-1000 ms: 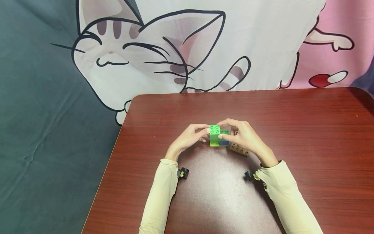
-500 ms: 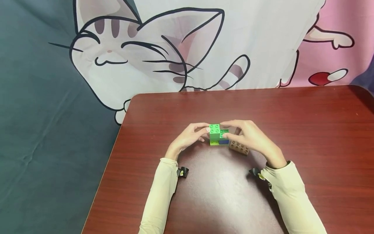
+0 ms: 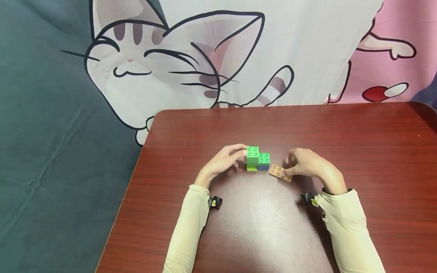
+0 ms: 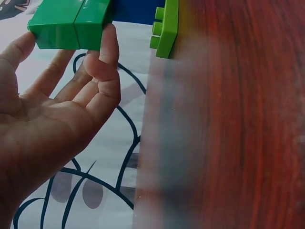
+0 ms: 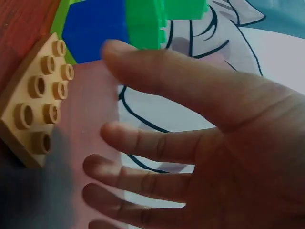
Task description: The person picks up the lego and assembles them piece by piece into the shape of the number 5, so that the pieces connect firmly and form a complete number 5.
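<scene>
A small stack of toy building bricks stands mid-table, with a lime green piece (image 3: 252,168) and a blue brick (image 3: 263,168) below green bricks (image 3: 252,155). My left hand (image 3: 221,162) holds the stack's left side, its fingertips against the green bricks (image 4: 71,26) in the left wrist view. Just right of the stack lies a tan studded brick (image 3: 276,171). My right hand (image 3: 308,163) is over that brick's right end in the head view. Its fingers are spread and apart from the tan brick (image 5: 35,105) in the right wrist view. Whether the thumb touches it, I cannot tell.
The bricks rest on a reddish-brown wooden table (image 3: 341,136). Behind its far edge hangs a cloth (image 3: 307,49) printed with a cartoon cat. A black wrist camera (image 3: 216,202) is worn on the left wrist, another (image 3: 308,198) on the right.
My right hand has let go of the green bricks and moved right, over the tan brick. My left hand stays at the stack, which stands where it was.
</scene>
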A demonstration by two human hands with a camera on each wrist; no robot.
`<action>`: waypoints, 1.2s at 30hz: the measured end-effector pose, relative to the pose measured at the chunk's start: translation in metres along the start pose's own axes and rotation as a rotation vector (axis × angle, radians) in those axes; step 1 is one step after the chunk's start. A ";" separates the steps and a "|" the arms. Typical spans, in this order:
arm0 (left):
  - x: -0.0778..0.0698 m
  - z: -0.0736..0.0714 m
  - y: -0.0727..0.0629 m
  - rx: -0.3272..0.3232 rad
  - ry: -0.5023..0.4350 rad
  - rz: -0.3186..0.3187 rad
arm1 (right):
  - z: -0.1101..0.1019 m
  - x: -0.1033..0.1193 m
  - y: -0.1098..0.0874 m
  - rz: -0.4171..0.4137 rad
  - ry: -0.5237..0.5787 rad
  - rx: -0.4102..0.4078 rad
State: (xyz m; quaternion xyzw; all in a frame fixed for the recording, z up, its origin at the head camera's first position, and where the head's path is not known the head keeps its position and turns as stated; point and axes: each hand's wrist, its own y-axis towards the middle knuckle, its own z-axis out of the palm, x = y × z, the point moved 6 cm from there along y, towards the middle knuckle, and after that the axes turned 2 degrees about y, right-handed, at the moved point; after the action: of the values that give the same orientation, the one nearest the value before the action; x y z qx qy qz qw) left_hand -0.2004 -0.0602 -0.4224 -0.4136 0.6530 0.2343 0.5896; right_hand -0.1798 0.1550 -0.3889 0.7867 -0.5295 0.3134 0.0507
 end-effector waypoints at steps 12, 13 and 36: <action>0.000 0.000 -0.001 -0.009 0.020 -0.015 | 0.022 0.002 0.005 0.191 -0.155 0.153; -0.001 0.000 -0.001 -0.008 0.024 -0.016 | 0.023 0.003 0.006 0.183 -0.157 0.150; -0.010 0.012 -0.005 0.132 -0.082 0.022 | -0.016 -0.012 -0.009 0.125 -0.065 -0.051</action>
State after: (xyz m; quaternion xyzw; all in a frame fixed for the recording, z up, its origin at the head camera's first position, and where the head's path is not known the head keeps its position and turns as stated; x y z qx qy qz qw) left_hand -0.1896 -0.0512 -0.4142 -0.3565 0.6469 0.2140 0.6392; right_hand -0.1814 0.1751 -0.3806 0.7603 -0.5867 0.2766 0.0342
